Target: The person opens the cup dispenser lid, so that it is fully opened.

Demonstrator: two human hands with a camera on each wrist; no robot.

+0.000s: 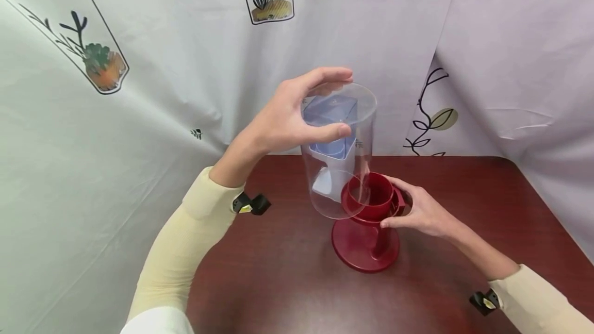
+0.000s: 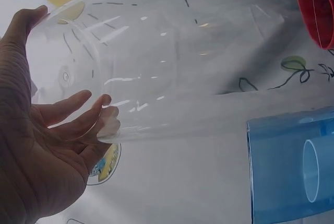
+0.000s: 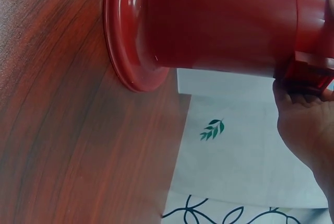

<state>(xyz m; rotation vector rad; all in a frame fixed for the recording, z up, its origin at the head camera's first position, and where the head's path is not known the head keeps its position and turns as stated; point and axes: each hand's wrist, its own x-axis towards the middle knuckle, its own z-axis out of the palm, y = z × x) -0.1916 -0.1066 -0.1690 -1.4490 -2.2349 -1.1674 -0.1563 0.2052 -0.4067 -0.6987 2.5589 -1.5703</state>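
Note:
My left hand (image 1: pixel 283 117) grips a clear plastic cylinder (image 1: pixel 365 140) near its top, thumb on the near side and fingers round the far side. The cylinder is raised off the table, its lower end overlapping a red ring in the head view; whether they touch I cannot tell. That ring tops a red dispenser stand (image 1: pixel 350 246), whose round base rests on the table. My right hand (image 1: pixel 424 210) holds the stand at its upper collar from the right. In the right wrist view the stand's column (image 3: pixel 219 28) shows, with the fingers partly out of frame.
Behind the cylinder stands a blue and white container (image 2: pixel 276 166) with a pale cup-like shape inside. The dark red-brown table (image 1: pixel 274 262) ends at a white printed curtain (image 1: pixel 185 40) at the back and sides.

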